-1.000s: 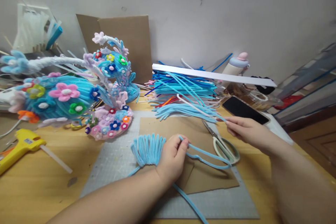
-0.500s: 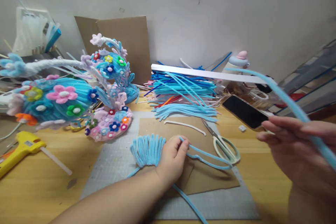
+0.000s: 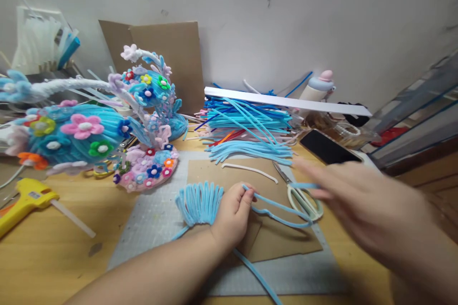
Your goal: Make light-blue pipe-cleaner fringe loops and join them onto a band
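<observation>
My left hand (image 3: 234,214) is closed over the cardboard, pinching a light-blue pipe cleaner (image 3: 279,204) that bends out to the right. Left of that hand fans a row of light-blue pipe-cleaner loops (image 3: 200,204), whose right end is hidden behind the hand. A loose blue tail (image 3: 255,274) runs down toward the front edge. My right hand (image 3: 372,214), smeared by motion, is closed on another light-blue pipe cleaner; a short end (image 3: 303,185) pokes out left of its fingers, above green-handled scissors (image 3: 304,202).
Piled pipe cleaners (image 3: 250,150) lie at the back under a white strip (image 3: 286,100). Flower-covered blue ornaments (image 3: 77,133) and a yellow glue gun (image 3: 34,200) occupy the left. A phone (image 3: 329,147) lies to the right. A white pipe cleaner (image 3: 250,171) rests on the cardboard (image 3: 293,243).
My right hand has swept left and inward from the right edge, carrying its pipe cleaner toward the scissors. My left hand keeps its hold in nearly the same place.
</observation>
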Tool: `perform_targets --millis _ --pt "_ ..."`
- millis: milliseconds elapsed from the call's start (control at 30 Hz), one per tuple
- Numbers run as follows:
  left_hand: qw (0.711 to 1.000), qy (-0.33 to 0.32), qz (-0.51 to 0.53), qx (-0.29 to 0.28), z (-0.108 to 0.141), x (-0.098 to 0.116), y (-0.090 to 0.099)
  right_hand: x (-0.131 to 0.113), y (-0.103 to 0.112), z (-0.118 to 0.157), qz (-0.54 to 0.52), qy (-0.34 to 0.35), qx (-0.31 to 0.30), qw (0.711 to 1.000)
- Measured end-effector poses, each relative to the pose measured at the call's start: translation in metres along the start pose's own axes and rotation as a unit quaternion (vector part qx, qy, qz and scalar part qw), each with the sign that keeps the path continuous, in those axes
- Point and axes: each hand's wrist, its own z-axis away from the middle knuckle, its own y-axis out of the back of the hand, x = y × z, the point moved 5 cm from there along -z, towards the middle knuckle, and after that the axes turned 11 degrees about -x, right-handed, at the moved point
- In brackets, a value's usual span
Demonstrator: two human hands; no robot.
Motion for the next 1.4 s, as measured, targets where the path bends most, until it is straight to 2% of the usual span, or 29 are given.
perform_targets --millis 67,133,300,400,633,767,900,1033,1100,1167,1267,1400 --pt "1.0 0.001 0.011 0.0 0.0 0.0 0.0 -0.017 -0.03 -0.042 0.004 0.011 -0.092 0.996" --pt "1.0 -0.002 0.006 -0.007 0.0 0.001 0.0 -0.024 -0.05 -0.066 -0.036 -0.007 -0.096 0.995" --pt "0.998 -0.034 -0.038 -0.032 -0.003 0.008 -0.001 -0.027 -0.078 -0.077 -0.194 -0.017 -0.117 0.974" --pt "0.998 -0.048 -0.032 -0.028 -0.005 0.009 0.001 -0.03 -0.083 -0.077 -0.255 -0.014 -0.147 0.956" --pt "0.999 -0.011 -0.033 0.005 -0.006 0.004 0.004 -0.032 -0.082 -0.072 -0.319 -0.026 -0.168 0.933" --pt "0.999 -0.004 -0.021 0.027 -0.005 0.002 0.005 -0.028 -0.08 -0.069 -0.278 -0.046 -0.159 0.946" --pt "0.998 0.014 0.051 0.043 -0.005 -0.002 0.005 -0.021 -0.081 -0.069 -0.219 -0.085 -0.121 0.964" --pt "0.994 0.017 0.093 0.062 -0.005 -0.004 0.007 -0.017 -0.087 -0.068 -0.22 -0.078 -0.187 0.954" --pt "0.993 0.017 0.098 0.07 -0.004 -0.003 0.008 -0.013 -0.088 -0.065 -0.208 -0.061 -0.229 0.949" --pt "0.993 0.01 0.081 0.081 -0.003 0.0 0.011 -0.007 -0.088 -0.063 -0.18 -0.058 -0.246 0.951" --pt "0.996 -0.036 0.002 0.081 0.001 0.01 0.013 0.001 -0.09 -0.065 -0.159 -0.05 -0.205 0.965" --pt "0.99 -0.129 -0.054 0.023 0.007 0.024 0.007 -0.004 -0.096 -0.073 -0.196 0.011 -0.095 0.976"
